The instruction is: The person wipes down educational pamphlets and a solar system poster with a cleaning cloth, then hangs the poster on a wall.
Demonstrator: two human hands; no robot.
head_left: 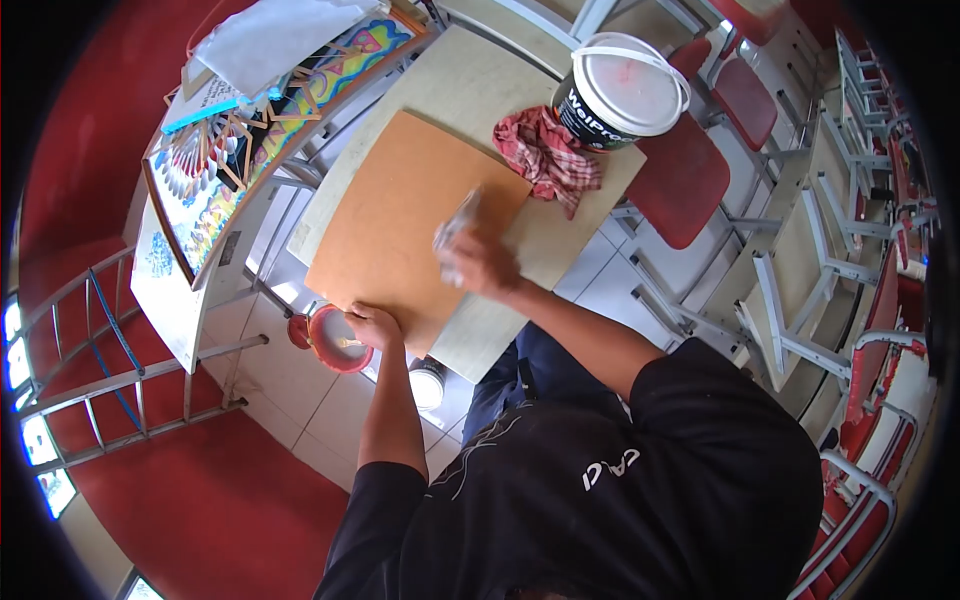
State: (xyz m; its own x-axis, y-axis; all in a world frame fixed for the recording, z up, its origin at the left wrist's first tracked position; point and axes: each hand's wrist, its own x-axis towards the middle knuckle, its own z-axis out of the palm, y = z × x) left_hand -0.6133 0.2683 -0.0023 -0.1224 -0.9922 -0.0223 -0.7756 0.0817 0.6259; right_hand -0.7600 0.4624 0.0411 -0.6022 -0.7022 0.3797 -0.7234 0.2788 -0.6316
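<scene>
1. Floor, under the counter's near edge: red bowl [335,340] and a small tin [427,385] with white contents, close to the person's leg.
2. Left hand [375,325] sits on the near corner of the brown board [400,220]. Fingers are curled together at that corner; I cannot tell whether they pinch it or only press down.
3. Right hand [482,265] is on the board's right side, fingers closed round a whitish wad [455,228] that touches the surface.
4. The board lies flat on the counter [470,90], and its near corner looks to overhang the near edge, above the bowl.
5. Far right corner: red checked cloth [548,155], touching a white-lidded bucket [620,90].
6. Risk (judgement): hard strokes with the wad could slide the board off the near edge if the left hand eases. A long stroke could catch the cloth and nudge the bucket off its corner.
</scene>
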